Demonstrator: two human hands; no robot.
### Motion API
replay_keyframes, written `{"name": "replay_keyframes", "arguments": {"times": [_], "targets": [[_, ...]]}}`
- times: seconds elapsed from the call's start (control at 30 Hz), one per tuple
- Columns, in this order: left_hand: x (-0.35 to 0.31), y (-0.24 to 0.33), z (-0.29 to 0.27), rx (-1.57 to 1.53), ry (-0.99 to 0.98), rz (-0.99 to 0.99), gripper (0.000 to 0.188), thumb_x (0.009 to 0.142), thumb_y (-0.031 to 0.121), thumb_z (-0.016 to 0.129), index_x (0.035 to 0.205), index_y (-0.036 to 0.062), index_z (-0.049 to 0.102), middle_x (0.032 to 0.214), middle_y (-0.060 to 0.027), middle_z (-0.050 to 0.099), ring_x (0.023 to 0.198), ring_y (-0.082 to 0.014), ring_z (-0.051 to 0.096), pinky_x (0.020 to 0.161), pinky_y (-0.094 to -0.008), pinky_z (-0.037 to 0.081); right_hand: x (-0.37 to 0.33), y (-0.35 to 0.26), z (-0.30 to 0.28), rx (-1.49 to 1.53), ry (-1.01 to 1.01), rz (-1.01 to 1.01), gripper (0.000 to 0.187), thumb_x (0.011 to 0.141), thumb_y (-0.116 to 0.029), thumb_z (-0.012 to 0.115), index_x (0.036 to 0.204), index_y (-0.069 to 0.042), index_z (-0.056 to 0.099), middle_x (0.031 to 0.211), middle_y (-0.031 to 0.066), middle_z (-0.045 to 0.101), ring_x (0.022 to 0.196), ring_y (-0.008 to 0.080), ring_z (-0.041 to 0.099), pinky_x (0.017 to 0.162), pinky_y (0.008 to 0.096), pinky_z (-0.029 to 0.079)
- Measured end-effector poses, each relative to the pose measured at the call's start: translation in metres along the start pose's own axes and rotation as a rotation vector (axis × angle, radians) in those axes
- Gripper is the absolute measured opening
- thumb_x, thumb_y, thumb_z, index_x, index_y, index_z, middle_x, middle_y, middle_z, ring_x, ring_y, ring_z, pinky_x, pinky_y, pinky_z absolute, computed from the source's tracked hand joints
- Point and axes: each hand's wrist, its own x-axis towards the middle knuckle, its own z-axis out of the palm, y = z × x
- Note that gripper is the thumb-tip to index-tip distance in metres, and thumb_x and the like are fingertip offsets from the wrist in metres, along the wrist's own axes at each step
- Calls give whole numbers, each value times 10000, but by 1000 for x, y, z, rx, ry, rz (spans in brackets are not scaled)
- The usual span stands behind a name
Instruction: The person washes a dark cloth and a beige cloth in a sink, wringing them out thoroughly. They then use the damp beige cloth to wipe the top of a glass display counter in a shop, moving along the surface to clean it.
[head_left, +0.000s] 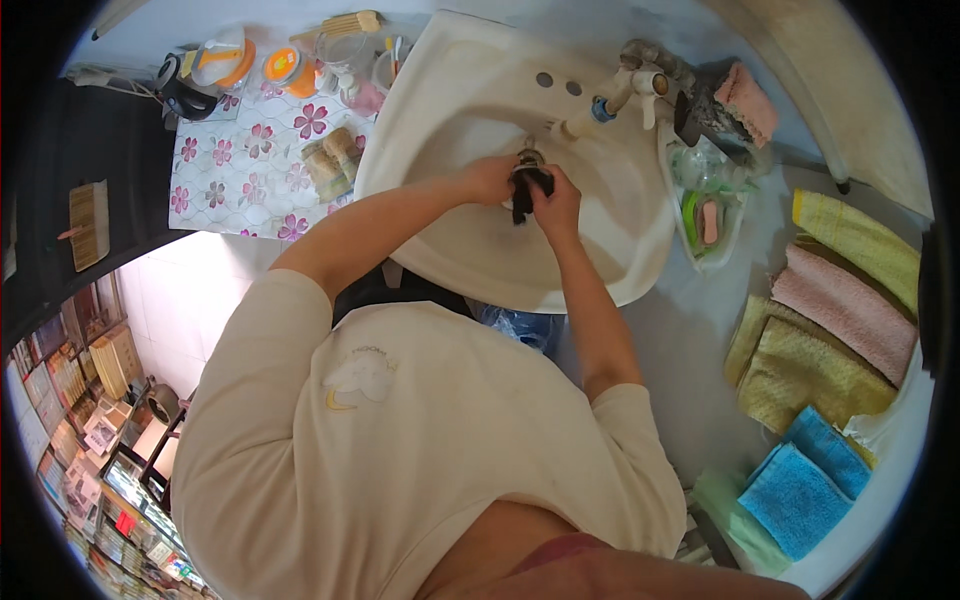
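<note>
While both hands meet over the sink (600, 265) bowl, the left hand (490, 180) curls its fingers on the top of a dark object (522, 192) and the right hand (556, 205) grips its lower part. Object sits mid-basin, just below the tap (590, 112). Towels (830, 320) hang well right; jars (285, 70) stand on the floral counter (240, 170), left.

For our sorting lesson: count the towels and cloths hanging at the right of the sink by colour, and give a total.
Yellow towels: 3
Pink towels: 1
Blue cloths: 2
Pale green cloths: 1
Total: 7
The pink cloth on the tap end is not counted.
</note>
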Motion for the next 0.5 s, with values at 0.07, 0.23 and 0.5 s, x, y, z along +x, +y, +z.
{"name": "replay_keyframes", "arguments": {"times": [0.07, 0.23, 0.5], "targets": [[2, 7, -2, -96, 75, -17, 307, 768, 61, 526, 1062, 5, 462, 832, -211, 602, 821, -352, 597, 736, -417, 462, 2, 13, 15, 372, 74, 260, 236, 768, -133, 681, 964, -28, 601, 863, 144, 651, 765, 262, 639, 696, 322, 485], [9, -10, -2, 238, -53, 134, 332, 773, 76, 521, 1093, 9, 461, 889, -229, 601, 861, -376, 588, 772, -436, 454, 1, -15, -8, -40, -48, 7, 226, 808, -136, 641, 995, -15, 604, 863, 114, 653, 775, 199, 620, 714, 307, 475], [11, -20, 4, 248, 166, 222, 324, 816, 124, 533, 1112, 20, 450, 911, -232, 601, 719, -332, 621, 634, -420, 491, 9, 1, -9, -247, -200, -313, 215, 832, -116, 612, 1013, -16, 553, 929, 126, 628, 832, 212, 613, 746, 325, 467]]}}
